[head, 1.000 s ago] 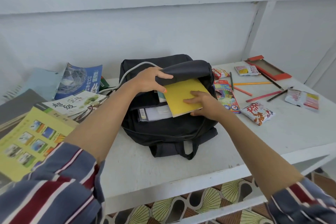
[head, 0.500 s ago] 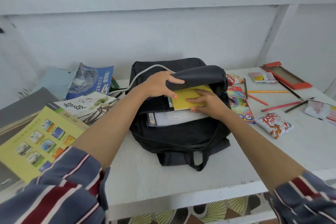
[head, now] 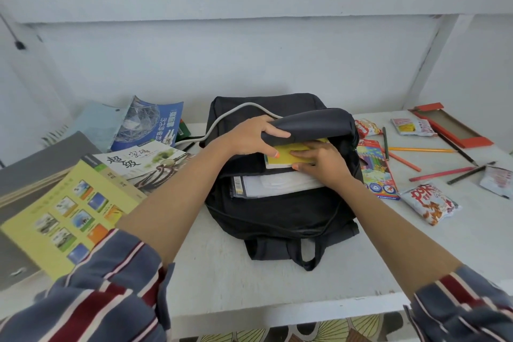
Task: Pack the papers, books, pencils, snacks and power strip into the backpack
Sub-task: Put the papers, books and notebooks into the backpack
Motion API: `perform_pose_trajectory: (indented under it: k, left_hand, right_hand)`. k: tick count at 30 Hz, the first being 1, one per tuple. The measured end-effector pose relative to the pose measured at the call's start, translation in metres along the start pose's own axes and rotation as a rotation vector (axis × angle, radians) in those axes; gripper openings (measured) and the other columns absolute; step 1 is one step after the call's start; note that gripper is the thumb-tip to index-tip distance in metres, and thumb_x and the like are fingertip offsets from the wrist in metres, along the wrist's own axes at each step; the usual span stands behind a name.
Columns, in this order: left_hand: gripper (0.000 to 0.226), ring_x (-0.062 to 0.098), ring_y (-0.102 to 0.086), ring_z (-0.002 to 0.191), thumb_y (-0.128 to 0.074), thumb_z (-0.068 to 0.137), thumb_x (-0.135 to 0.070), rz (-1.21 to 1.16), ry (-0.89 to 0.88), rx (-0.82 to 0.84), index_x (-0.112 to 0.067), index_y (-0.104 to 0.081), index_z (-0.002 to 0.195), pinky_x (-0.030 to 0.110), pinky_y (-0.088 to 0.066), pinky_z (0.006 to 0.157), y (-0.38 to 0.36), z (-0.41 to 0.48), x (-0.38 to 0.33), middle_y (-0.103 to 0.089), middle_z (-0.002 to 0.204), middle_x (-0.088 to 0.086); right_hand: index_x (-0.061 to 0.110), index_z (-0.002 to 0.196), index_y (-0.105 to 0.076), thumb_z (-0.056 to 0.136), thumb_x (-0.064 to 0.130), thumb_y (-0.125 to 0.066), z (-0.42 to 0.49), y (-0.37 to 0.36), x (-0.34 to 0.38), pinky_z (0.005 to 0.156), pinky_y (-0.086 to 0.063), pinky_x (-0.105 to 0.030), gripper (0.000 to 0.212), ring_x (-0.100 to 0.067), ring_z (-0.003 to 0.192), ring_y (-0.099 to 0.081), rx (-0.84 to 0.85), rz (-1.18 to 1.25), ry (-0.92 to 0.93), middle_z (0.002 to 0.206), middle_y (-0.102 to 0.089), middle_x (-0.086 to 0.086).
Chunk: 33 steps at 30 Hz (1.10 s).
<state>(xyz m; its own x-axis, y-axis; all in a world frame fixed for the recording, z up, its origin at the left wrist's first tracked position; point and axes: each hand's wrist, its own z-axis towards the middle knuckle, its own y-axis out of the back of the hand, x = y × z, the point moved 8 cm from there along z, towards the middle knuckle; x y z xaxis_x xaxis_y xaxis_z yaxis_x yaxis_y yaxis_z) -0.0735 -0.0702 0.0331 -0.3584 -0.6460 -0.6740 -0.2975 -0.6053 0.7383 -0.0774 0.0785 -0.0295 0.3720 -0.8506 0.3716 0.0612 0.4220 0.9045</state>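
We see blk backpack (head: 277, 211), yellow book (head: 286, 154), white table (head: 222, 272). Sleeves (head: 97, 286): blue-grey w/ red + white stripes. Orange-red box lid (head: 458, 130), blue mag (head: 150, 125), floor (head: 319, 330) w/ yellow-green leaf pattern.

Wht wall (head: 249, 64), table (head: 222, 272); patterned flr (head: 305, 334)
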Motion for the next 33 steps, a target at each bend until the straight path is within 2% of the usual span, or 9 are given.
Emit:
perform_pose_trajectory:
  k: [7, 10, 15, 18, 23, 26, 28, 30, 33]
  left_hand:
    - [0.039, 0.013, -0.035, 0.129, -0.072, 0.078, -0.012, 0.014, 0.014, 0.008, -0.024, -0.066, 0.115, 0.020, -0.022, 0.102, -0.006, -0.019, 0.001, -0.039, 0.140, 0.002]
    - [0.038, 0.009, -0.038, 0.126, -0.072, 0.079, -0.015, -0.005, 0.011, -0.098, -0.023, -0.065, 0.116, 0.017, -0.024, 0.099, 0.009, -0.039, 0.006, -0.044, 0.135, 0.000]
    - [0.037, 0.005, -0.048, 0.113, -0.071, 0.079, -0.008, -0.131, 0.055, -0.244, -0.017, -0.065, 0.114, 0.002, -0.034, 0.084, 0.045, -0.093, 0.030, -0.057, 0.119, -0.005]
    - [0.032, 0.008, -0.052, 0.111, -0.069, 0.082, -0.013, -0.170, 0.111, -0.308, -0.020, -0.066, 0.113, 0.021, -0.038, 0.092, 0.070, -0.129, 0.051, -0.060, 0.116, -0.005]
    - [0.027, 0.013, -0.050, 0.116, -0.063, 0.087, -0.019, -0.137, 0.200, -0.439, -0.021, -0.064, 0.114, 0.034, -0.039, 0.096, 0.111, -0.191, 0.104, -0.059, 0.118, -0.004]
    - [0.033, 0.018, -0.047, 0.124, -0.061, 0.089, -0.015, -0.113, 0.251, -0.507, -0.019, -0.059, 0.122, 0.030, -0.039, 0.093, 0.135, -0.223, 0.137, -0.052, 0.134, 0.001]
    - [0.042, 0.019, -0.045, 0.125, -0.060, 0.090, -0.014, -0.117, 0.300, -0.511, -0.016, -0.052, 0.131, 0.025, -0.036, 0.089, 0.147, -0.239, 0.157, -0.046, 0.139, 0.005]
    - [0.049, 0.020, -0.039, 0.131, -0.061, 0.089, -0.013, -0.119, 0.353, -0.500, -0.015, -0.046, 0.136, 0.024, -0.032, 0.093, 0.154, -0.250, 0.177, -0.040, 0.144, 0.006]
    - [0.056, 0.021, -0.036, 0.134, -0.061, 0.089, -0.018, -0.094, 0.413, -0.455, -0.017, -0.038, 0.140, 0.033, -0.033, 0.103, 0.156, -0.257, 0.199, -0.036, 0.147, 0.006]
  right_hand:
    - [0.018, 0.113, -0.068, 0.083, 0.025, -0.069, -0.033, 0.009, 0.012, 0.101, -0.040, -0.032, 0.031, -0.019, 0.120, -0.053, -0.040, 0.134, 0.047, 0.126, -0.061, -0.002]
    - [0.016, 0.108, -0.070, 0.082, 0.017, -0.070, -0.044, 0.016, 0.027, 0.099, -0.043, -0.030, 0.027, -0.015, 0.110, -0.059, -0.116, 0.254, 0.074, 0.115, -0.066, -0.001]
    - [0.016, 0.109, -0.069, 0.082, 0.012, -0.070, -0.054, 0.015, 0.081, 0.087, -0.042, -0.005, 0.028, -0.003, 0.096, -0.060, -0.161, 0.516, 0.062, 0.103, -0.066, 0.008]
    - [0.017, 0.114, -0.066, 0.083, 0.010, -0.068, -0.053, 0.006, 0.118, 0.083, -0.048, -0.009, 0.031, -0.008, 0.089, -0.063, -0.146, 0.637, 0.062, 0.098, -0.067, 0.003]
    - [0.017, 0.121, -0.062, 0.085, 0.010, -0.066, -0.052, -0.019, 0.183, 0.073, -0.051, -0.017, 0.037, -0.010, 0.074, -0.060, -0.079, 0.698, 0.039, 0.093, -0.067, -0.001]
    - [0.015, 0.123, -0.060, 0.086, 0.008, -0.063, -0.053, -0.047, 0.211, 0.068, -0.052, -0.027, 0.038, -0.013, 0.064, -0.054, -0.040, 0.675, -0.037, 0.076, -0.066, -0.004]
    - [0.015, 0.126, -0.057, 0.088, 0.009, -0.060, -0.056, -0.065, 0.227, 0.059, -0.052, -0.019, 0.038, -0.015, 0.063, -0.052, -0.024, 0.672, -0.111, 0.068, -0.058, -0.010]
    - [0.018, 0.128, -0.055, 0.090, 0.014, -0.058, -0.063, -0.079, 0.237, 0.058, -0.053, -0.017, 0.038, -0.020, 0.063, -0.056, -0.007, 0.695, -0.204, 0.072, -0.056, -0.015]
    - [0.026, 0.126, -0.055, 0.091, 0.022, -0.058, -0.077, -0.096, 0.245, 0.064, -0.058, -0.029, 0.035, -0.022, 0.061, -0.061, 0.043, 0.753, -0.376, 0.078, -0.063, -0.011]
